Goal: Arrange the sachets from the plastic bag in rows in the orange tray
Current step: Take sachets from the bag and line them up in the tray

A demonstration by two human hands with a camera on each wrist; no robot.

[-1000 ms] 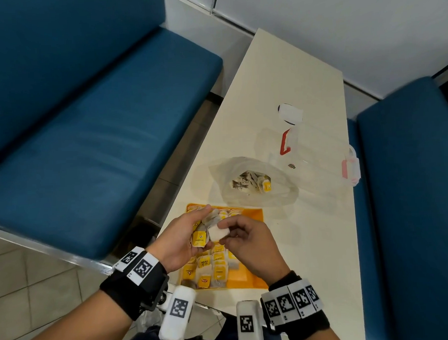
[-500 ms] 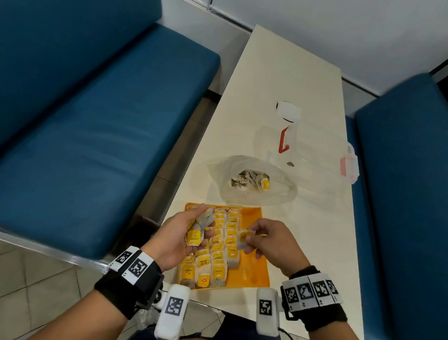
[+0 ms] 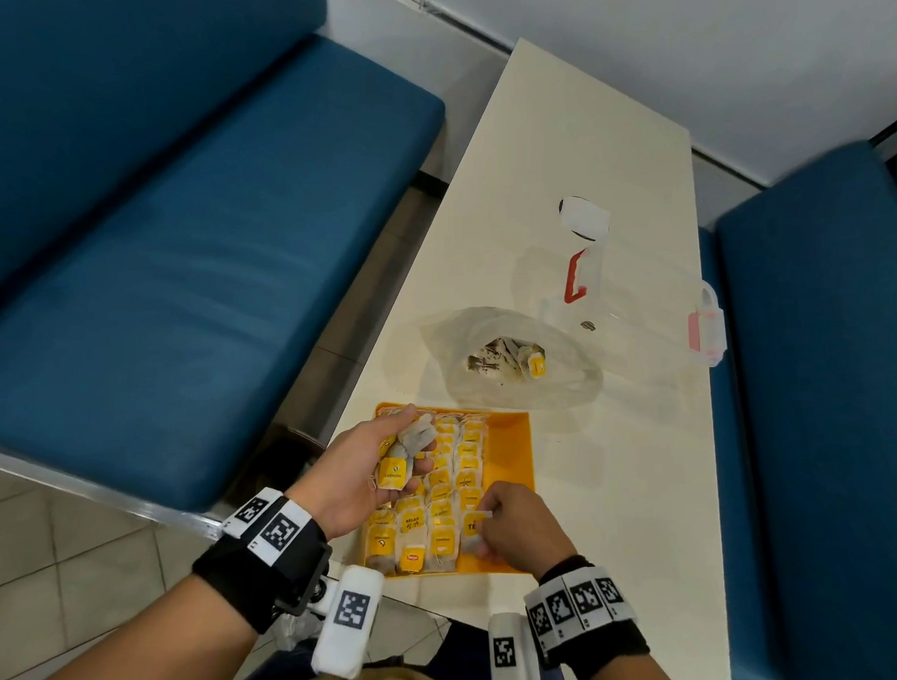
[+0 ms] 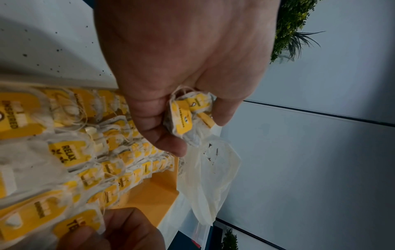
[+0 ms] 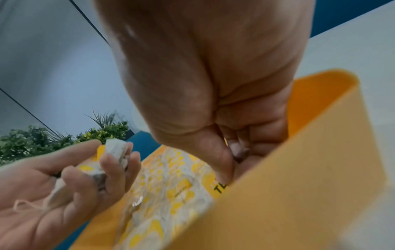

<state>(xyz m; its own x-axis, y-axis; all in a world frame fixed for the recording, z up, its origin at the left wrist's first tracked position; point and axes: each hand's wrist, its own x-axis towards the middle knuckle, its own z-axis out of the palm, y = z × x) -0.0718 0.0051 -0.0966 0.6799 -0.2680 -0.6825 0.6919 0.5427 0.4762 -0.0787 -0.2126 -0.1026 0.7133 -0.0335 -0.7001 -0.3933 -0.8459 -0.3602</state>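
— Blue benches either side, cream table (image 3: 607,142) between; where's my sachet?

— Your right hand (image 3: 521,527) pinches it at the orange tray (image 3: 517,439)'s near right, starting what looks like a fourth row, long axis running away from you.

— And the left hand (image 3: 359,472)?

— Cupped round a spare bunch (image 3: 407,452) just left; the plastic bag (image 3: 509,357) lies beyond
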